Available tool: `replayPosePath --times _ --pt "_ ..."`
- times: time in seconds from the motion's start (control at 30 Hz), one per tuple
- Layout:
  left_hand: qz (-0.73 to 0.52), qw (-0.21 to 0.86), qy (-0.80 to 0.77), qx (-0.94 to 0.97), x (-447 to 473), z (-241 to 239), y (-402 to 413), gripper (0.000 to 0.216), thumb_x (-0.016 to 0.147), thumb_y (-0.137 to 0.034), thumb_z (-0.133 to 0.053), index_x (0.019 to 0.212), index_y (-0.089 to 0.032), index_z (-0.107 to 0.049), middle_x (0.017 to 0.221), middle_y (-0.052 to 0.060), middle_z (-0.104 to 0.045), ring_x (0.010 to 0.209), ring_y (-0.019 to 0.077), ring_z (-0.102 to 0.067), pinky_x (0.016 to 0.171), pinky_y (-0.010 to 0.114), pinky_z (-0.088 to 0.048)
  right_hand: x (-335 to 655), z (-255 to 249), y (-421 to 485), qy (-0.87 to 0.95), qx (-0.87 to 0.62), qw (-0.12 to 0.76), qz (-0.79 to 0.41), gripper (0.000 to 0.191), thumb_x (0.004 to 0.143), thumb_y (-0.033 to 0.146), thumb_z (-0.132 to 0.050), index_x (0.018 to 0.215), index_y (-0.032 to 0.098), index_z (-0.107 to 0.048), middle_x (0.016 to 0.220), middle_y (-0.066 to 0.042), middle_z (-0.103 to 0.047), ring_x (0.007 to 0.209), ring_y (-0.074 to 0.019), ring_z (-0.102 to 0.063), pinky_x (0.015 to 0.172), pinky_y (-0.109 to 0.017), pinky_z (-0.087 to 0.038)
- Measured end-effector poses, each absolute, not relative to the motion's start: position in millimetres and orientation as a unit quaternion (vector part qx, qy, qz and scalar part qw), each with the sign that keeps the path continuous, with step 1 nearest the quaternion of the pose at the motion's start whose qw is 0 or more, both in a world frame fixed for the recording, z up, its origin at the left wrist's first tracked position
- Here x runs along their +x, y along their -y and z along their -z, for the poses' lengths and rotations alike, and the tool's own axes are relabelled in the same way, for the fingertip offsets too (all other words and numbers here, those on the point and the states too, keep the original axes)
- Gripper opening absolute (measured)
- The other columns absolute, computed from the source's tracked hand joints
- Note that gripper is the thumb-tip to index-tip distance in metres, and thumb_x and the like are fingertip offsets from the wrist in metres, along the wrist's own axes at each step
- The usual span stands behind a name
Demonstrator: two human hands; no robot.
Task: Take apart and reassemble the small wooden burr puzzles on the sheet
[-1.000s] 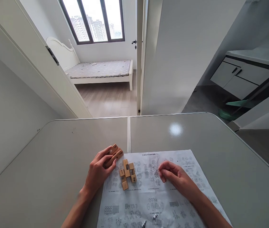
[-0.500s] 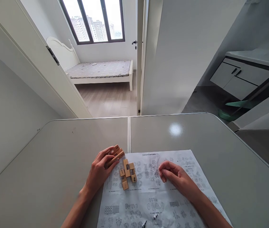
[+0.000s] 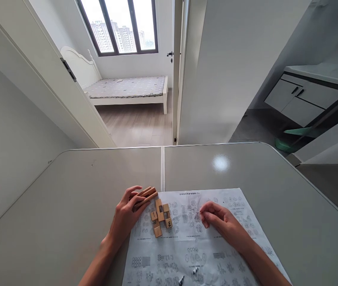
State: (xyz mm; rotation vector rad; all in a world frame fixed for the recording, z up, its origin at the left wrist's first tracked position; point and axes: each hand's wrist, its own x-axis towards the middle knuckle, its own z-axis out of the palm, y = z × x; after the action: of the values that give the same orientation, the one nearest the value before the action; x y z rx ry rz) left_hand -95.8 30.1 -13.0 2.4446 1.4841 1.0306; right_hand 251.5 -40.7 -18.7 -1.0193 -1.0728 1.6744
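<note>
Several wooden puzzle sticks (image 3: 148,195) lie bunched in my left hand (image 3: 127,210), its fingers wrapped over them at the sheet's upper left corner. Just right of that hand, a cluster of interlocked wooden puzzle pieces (image 3: 160,214) rests on the paper; some ends carry printed numbers, one a 3. My right hand (image 3: 222,222) lies on the right part of the printed sheet (image 3: 207,246), fingers curled with thumb and fingertips together. Whether anything small is between them I cannot make out. The sheet shows rows of small diagrams.
Two small silvery scraps (image 3: 188,275) lie on the sheet near the bottom edge. The grey table (image 3: 67,198) has a seam down its middle and rounded far corners. Beyond it are a doorway with a bed (image 3: 127,87) and a sink cabinet (image 3: 306,93).
The sticks in my left hand have tilted, so their numbered ends no longer face me. My right hand and the cluster stay put.
</note>
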Motion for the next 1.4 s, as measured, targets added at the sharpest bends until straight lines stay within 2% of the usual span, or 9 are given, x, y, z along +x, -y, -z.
replayPosePath --times 0.3,0.5,0.63,0.73,0.8,0.9,1.03,1.23,1.4 --pt "-0.351 0.062 -0.483 0.800 -95 8 -29 0.020 0.100 -0.039 -0.065 0.095 -0.024 -0.076 0.122 0.007 -0.075 0.105 0.0248 -0.076 0.092 0.044 -0.065 252 25 41 0.437 -0.414 0.439 -0.667 0.019 0.098 0.041 -0.066 0.100 0.022 -0.070 0.085 -0.003 -0.065 0.077 -0.0190 -0.055 0.077 -0.035 -0.043" --pt "-0.418 0.132 -0.536 0.722 -89 -1 -26 0.021 0.091 -0.045 -0.074 0.090 -0.024 -0.077 0.121 0.006 -0.078 0.103 0.0261 -0.077 0.092 0.045 -0.064 252 22 40 0.446 -0.418 0.435 -0.661 0.021 0.098 0.042 -0.066 0.099 0.022 -0.070 0.085 -0.003 -0.065 0.077 -0.0194 -0.056 0.079 -0.035 -0.045" --pt "-0.459 0.323 -0.554 0.615 -60 -19 -18 0.026 0.084 -0.048 -0.080 0.088 -0.022 -0.078 0.123 0.008 -0.078 0.105 0.0285 -0.076 0.091 0.042 -0.063 250 18 39 0.458 -0.416 0.440 -0.651 0.023 0.099 0.045 -0.066 0.102 0.022 -0.070 0.089 -0.004 -0.066 0.077 -0.0194 -0.057 0.078 -0.035 -0.046" --pt "-0.417 0.505 -0.534 0.534 -22 -32 -3 0.029 0.083 -0.049 -0.081 0.091 -0.021 -0.081 0.130 0.010 -0.075 0.105 0.0298 -0.074 0.085 0.038 -0.061 248 18 39 0.468 -0.400 0.456 -0.643 0.032 0.100 0.050 -0.064 0.121 0.025 -0.067 0.108 -0.007 -0.067 0.077 -0.0181 -0.059 0.076 -0.035 -0.048" --pt "-0.382 0.576 -0.523 0.499 7 -36 10 0.032 0.082 -0.050 -0.081 0.091 -0.020 -0.082 0.123 0.010 -0.077 0.103 0.0283 -0.072 0.086 0.035 -0.057 248 19 40 0.475 -0.380 0.469 -0.640 0.047 0.099 0.057 -0.064 0.135 0.028 -0.060 0.115 -0.009 -0.066 0.074 -0.0172 -0.059 0.070 -0.033 -0.048" --pt "-0.341 0.669 -0.493 0.440 48 -33 28 0.039 0.082 -0.054 -0.081 0.095 -0.017 -0.082 0.094 0.008 -0.079 0.090 0.0233 -0.069 0.083 0.031 -0.052 248 21 43 0.470 -0.364 0.490 -0.637 0.062 0.095 0.066 -0.063 0.144 0.028 -0.055 0.096 -0.006 -0.066 0.069 -0.0172 -0.057 0.064 -0.031 -0.048" --pt "-0.340 0.762 -0.429 0.346 82 -23 37 0.048 0.084 -0.058 -0.078 0.098 -0.012 -0.078 0.089 0.008 -0.073 0.083 0.0184 -0.065 0.076 0.027 -0.049 246 23 45 0.403 -0.406 0.505 -0.646 0.046 0.097 0.059 -0.065 0.129 0.026 -0.065 0.091 -0.003 -0.064 0.067 -0.0157 -0.057 0.064 -0.029 -0.049" --pt "-0.360 0.754 -0.419 0.357 90 -15 26 0.052 0.083 -0.063 -0.076 0.097 -0.014 -0.068 0.083 0.005 -0.068 0.072 0.0167 -0.064 0.068 0.029 -0.054 239 27 43 0.323 -0.437 0.541 -0.642 0.038 0.092 0.059 -0.071 0.092 0.021 -0.065 0.065 0.004 -0.052 0.050 -0.0117 -0.046 0.047 -0.024 -0.042" --pt "-0.388 0.624 -0.470 0.489 80 -8 21 0.046 0.089 -0.063 -0.070 0.089 -0.017 -0.063 0.075 0.001 -0.065 0.070 0.0159 -0.061 0.064 0.025 -0.050 237 20 42 0.332 -0.479 0.528 -0.618 0.043 0.088 0.063 -0.073 0.091 0.021 -0.065 0.069 0.003 -0.053 0.055 -0.0123 -0.046 0.046 -0.022 -0.037"
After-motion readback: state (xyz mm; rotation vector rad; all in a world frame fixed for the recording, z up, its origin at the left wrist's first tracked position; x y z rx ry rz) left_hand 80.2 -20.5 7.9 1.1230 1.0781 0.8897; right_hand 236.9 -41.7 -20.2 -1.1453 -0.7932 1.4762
